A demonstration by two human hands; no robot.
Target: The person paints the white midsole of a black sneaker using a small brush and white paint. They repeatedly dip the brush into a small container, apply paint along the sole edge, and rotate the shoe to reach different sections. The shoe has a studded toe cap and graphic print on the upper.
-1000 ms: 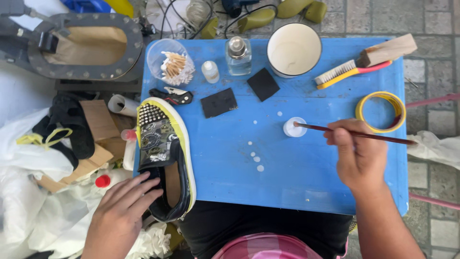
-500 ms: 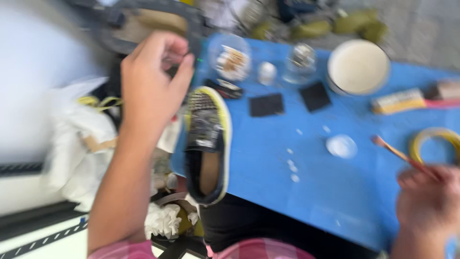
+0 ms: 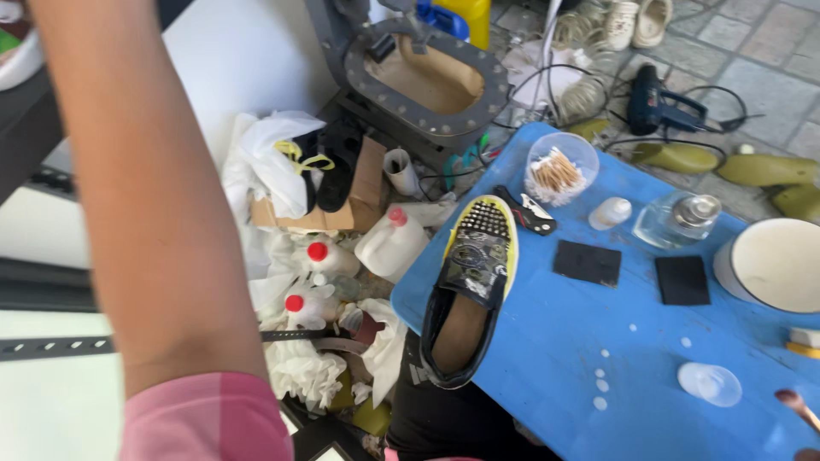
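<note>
My left forearm (image 3: pixel 145 213), in a pink sleeve, is raised across the left of the view; the hand itself is out of frame above. A black slip-on shoe (image 3: pixel 470 282) with a yellow rim and a studded toe lies on the left edge of the blue table (image 3: pixel 547 341), untouched. At the bottom right corner, only a sliver of my right hand (image 3: pixel 808 455) shows, with the tip of a thin brush (image 3: pixel 796 404) sticking out of it above the table. A small clear lid (image 3: pixel 709 384) lies just left of the brush tip.
On the table stand a cup of cotton swabs (image 3: pixel 559 171), a small white bottle (image 3: pixel 610 212), a glass bottle (image 3: pixel 679 218), a white bowl (image 3: pixel 777 265) and two black patches (image 3: pixel 587 262). Red-capped bottles (image 3: pixel 393 243), rags and a grey machine (image 3: pixel 427 77) crowd the floor left.
My left hand left the shoe and rose up out of the top of the view. The view swung left, so my right hand with the brush slid to the bottom right corner.
</note>
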